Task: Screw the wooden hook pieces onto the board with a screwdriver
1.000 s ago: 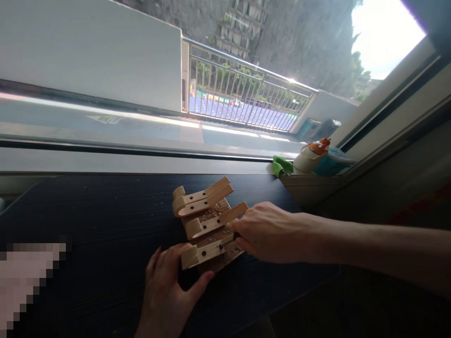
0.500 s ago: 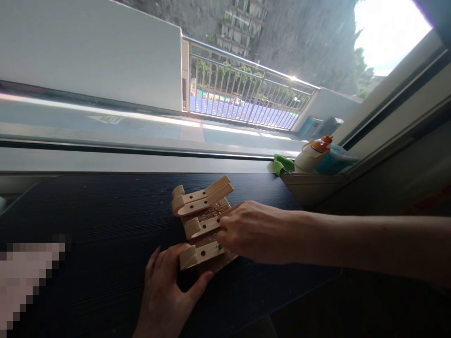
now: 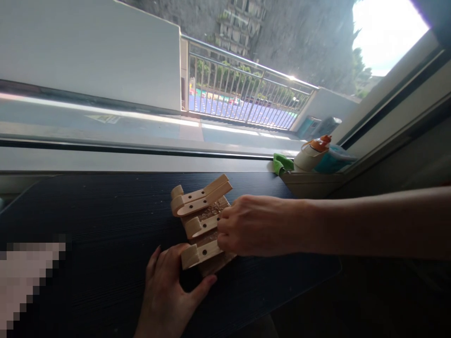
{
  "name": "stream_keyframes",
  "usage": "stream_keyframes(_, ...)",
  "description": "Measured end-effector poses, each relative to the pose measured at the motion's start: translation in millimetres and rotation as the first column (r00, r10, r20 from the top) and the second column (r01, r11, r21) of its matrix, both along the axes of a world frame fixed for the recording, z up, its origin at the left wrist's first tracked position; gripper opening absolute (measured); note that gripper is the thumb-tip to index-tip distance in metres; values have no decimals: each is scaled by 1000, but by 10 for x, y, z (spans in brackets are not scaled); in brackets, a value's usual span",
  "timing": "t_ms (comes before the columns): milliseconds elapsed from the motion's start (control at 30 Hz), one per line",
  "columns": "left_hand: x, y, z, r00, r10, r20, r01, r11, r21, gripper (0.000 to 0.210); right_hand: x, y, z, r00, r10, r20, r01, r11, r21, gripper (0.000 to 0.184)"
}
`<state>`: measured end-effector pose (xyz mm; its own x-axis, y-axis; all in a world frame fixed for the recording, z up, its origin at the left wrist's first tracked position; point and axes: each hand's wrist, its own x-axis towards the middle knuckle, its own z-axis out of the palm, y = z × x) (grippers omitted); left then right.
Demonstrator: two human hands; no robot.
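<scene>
A wooden block (image 3: 213,266) with chips on its top lies on the dark table. Several pale wooden strips with raised, rounded left ends and dark round spots rest across it: a far pair (image 3: 197,197), a middle strip (image 3: 200,226) and a near strip (image 3: 201,253). My left hand (image 3: 168,281) braces the near left corner, its fingers at the near strip's end and its thumb along the block's front edge. Over the right parts of the middle and near strips, my right hand (image 3: 243,227) is closed. Whatever its fingers hold is hidden behind the knuckles.
The dark table (image 3: 88,220) runs up to a window sill (image 3: 141,164). At the back right stand a pale bottle with an orange top (image 3: 310,152), a green cloth (image 3: 283,164) and a teal container (image 3: 333,159). A metal railing (image 3: 246,89) shows through the glass.
My right wrist and forearm have risen a little in the view and the fist has turned slightly. The near strip has shifted slightly right. My left hand stays nearly in place.
</scene>
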<state>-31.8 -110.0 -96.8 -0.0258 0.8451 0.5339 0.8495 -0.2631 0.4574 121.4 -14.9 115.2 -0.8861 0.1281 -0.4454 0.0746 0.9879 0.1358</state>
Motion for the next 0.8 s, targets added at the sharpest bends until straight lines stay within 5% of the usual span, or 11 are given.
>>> stream_keyframes(133,-8,4,-31,1000,-7,-14,7,1000,14,53,75,92,-121,995,100,2,-100,995,-15,24)
stream_keyframes(233,-1,16,-42,1000,-9,-13,9,1000,19,53,139,132,-162,981,-196,9,195,973,-124,16)
stream_keyframes(333,6,25,-43,1000,-11,4,11,1000,18,53,155,108,-141,832,-554,38,551,816,-172,18)
stream_keyframes(400,6,28,-41,1000,-9,12,8,1000,25,52,128,58,-108,785,-619,40,618,775,-129,19)
stream_keyframes(500,-3,23,-35,1000,-7,9,7,999,35,52,72,-22,-64,868,-493,58,496,866,-58,16)
stream_keyframes(600,-12,8,-34,1000,-8,8,8,999,31,53,60,-43,-81,988,-154,9,154,988,-7,17)
stream_keyframes(700,-15,2,-47,1000,-12,11,12,1000,26,53,72,0,-157,992,125,19,-126,990,64,23)
stream_keyframes(800,-14,7,-62,999,-33,-1,33,999,30,52,63,49,-215,987,146,63,-147,989,21,20)
